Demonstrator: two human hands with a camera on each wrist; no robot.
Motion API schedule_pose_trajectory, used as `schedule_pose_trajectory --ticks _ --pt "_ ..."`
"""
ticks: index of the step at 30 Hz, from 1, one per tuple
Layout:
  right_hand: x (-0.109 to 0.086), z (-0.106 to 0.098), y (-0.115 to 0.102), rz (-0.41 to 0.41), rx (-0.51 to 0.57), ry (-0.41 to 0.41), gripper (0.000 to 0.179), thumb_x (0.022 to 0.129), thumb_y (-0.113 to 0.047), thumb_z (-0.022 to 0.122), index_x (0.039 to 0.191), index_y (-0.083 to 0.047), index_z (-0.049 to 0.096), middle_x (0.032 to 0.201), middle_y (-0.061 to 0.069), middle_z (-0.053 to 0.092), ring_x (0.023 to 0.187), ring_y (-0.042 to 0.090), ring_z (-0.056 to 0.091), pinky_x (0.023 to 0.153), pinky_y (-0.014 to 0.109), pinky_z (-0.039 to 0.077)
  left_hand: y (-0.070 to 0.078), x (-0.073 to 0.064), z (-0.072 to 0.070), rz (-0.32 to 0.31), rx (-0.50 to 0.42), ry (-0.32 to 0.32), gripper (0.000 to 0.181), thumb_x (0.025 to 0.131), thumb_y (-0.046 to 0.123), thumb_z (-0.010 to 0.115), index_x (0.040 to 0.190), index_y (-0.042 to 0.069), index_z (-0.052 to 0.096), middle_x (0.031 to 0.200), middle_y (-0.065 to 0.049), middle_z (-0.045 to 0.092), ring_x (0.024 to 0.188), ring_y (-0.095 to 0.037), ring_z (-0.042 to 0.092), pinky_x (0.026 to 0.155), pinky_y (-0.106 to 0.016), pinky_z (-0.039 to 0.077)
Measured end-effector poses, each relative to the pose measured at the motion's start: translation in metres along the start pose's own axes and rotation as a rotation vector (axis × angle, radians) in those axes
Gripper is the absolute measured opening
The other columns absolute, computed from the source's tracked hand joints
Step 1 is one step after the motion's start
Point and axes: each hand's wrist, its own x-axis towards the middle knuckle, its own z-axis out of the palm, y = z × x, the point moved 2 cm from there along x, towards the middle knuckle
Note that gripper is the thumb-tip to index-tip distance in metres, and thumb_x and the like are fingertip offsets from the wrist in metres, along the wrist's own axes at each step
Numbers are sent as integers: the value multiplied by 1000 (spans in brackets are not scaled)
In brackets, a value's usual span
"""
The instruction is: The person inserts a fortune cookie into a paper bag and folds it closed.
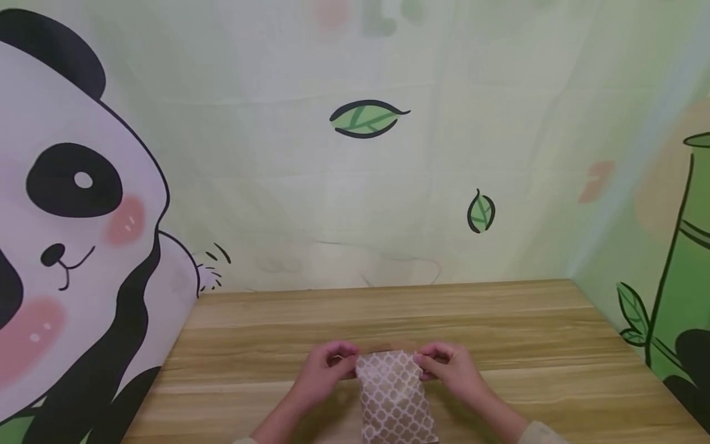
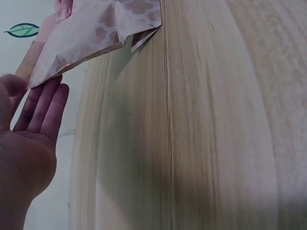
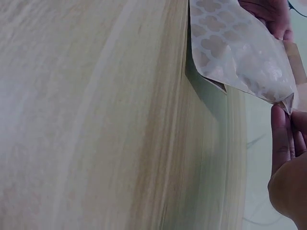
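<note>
A brown paper bag with a white lattice pattern stands out from the wooden table in front of me. My left hand pinches its upper left corner between thumb and fingers. At the upper right corner, my right hand pinches the paper in the same way. In the left wrist view, the bag slants down to the fingers of the left hand. The right wrist view shows the bag's corner creased at the fingertips of the right hand. What the bag contains is hidden.
The wooden table extends around the bag and ends at a pale green cloth backdrop with printed leaves. A printed panda covers the left side, and printed green bamboo the right.
</note>
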Motion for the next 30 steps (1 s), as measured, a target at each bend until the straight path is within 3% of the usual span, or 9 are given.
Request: schedule_pose_trajectory --ticks 6,11,21,30 --pt "-1 -2 -2 4 -14 -2 21 100 -2 72 112 15 69 105 22 75 84 15 74 79 34 66 2 4 3 -19 3 13 22 108 7 57 114 -9 71 105 -14 74 91 -26 76 84 -37 66" --pt "-1 -3 -3 8 -42 -6 20 100 -2 72 112 14 70 102 20 76 82 16 74 78 34 66 1 9 4 -68 -38 13 25 108 14 63 111 -9 72 98 -10 74 87 -23 77 82 -36 66" --pt "-4 -5 -6 39 -59 9 20 99 -3 73 112 13 71 101 17 77 80 16 74 78 34 66 3 7 -2 -94 -34 -115 28 104 15 70 116 -10 72 101 -12 76 89 -26 78 88 -43 65" --pt "-4 -5 -5 14 -50 -18 20 99 -2 73 111 14 71 102 20 76 80 16 74 78 35 66 2 9 -7 -82 37 -143 23 104 9 69 108 -13 71 92 -13 76 83 -29 78 82 -46 67"
